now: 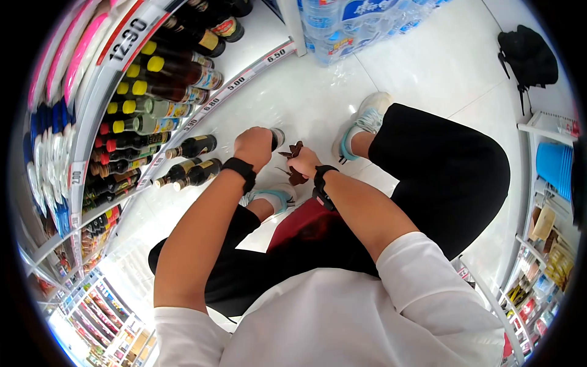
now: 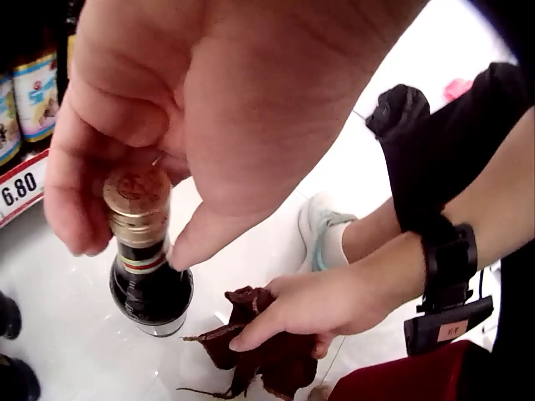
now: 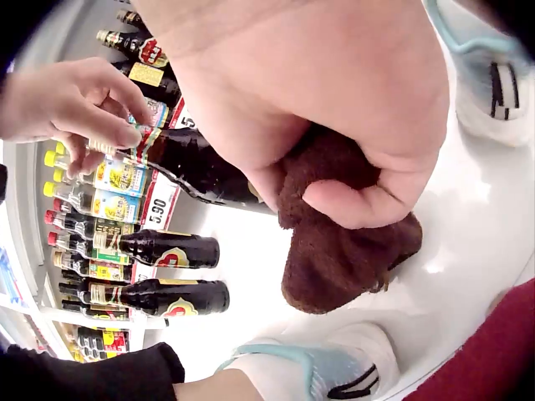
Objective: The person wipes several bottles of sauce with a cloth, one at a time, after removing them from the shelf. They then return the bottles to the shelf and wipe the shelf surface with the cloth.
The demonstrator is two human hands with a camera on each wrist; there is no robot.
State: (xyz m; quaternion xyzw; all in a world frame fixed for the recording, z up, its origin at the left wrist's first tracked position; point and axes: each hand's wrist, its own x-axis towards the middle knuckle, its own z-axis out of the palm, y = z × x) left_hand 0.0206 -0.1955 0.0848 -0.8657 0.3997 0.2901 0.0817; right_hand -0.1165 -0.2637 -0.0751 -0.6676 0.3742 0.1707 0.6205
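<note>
While left hand [image 2: 234, 109] pinches bottle [image 2: 149, 280] | right hand [image 2: 330, 302] grips cloth [image 2: 272, 361]

The light is bright and even. The white floor [image 1: 306, 104] shines strongly and is nearly washed out in both wrist views; the shadows on it are soft and weak. The head view is a round fisheye picture with black corners. The shelves [image 1: 92, 122] bend hard at its left edge, and the lower left part is overexposed. The left hand [image 2: 234, 109] and right hand [image 3: 334, 92] are very close to the lens, large and slightly soft. The dark bottle [image 2: 146, 276] carries small glare spots; the brown cloth [image 3: 343, 242] shows little detail.
</note>
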